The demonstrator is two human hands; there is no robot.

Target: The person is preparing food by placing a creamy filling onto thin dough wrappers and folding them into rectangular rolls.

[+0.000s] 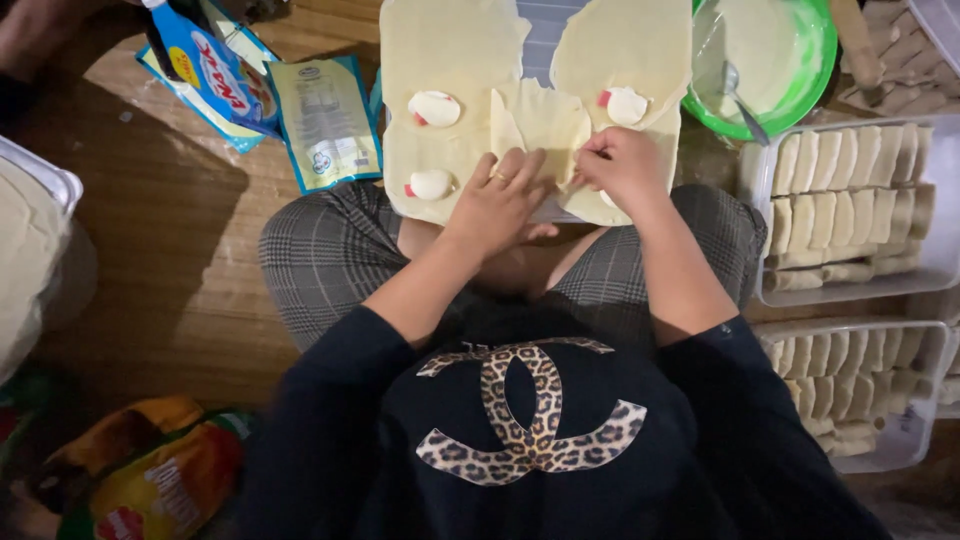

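Both hands press on a small folded piece of pale dough wrapper (545, 125) lying on a board across the person's lap. The left hand (497, 200) lies flat, fingers spread and a ring on one finger, pinning the wrapper's near edge. The right hand (622, 165) is curled, fingertips pinched on the wrapper's right edge; whether it grips a fold or only presses down cannot be told from this angle.

Nearest the camera are the person's dark sleeves and a dark top with a leopard-pattern emblem, then crossed legs in grey checked trousers (330, 255) on a wooden floor (170, 250). At the lower left lies an orange and yellow snack bag (150, 470).

Under and beyond the hands, two large pale wrapper sheets (450, 50) lie side by side, the folded piece between them. Three small white lumps of filling with red specks sit on the sheets: one (431, 184) just left of the left hand, one (435, 108) above it, and one (627, 105) just above the right hand.

To the right, two clear plastic trays (935, 270) hold rows of finished pale rolls (850, 190), packed side by side. Farther off, at the upper right, a green bowl (820, 60) holds whitish paste and a spoon (740, 100). At the upper left lie blue and green foil packets (325, 120).
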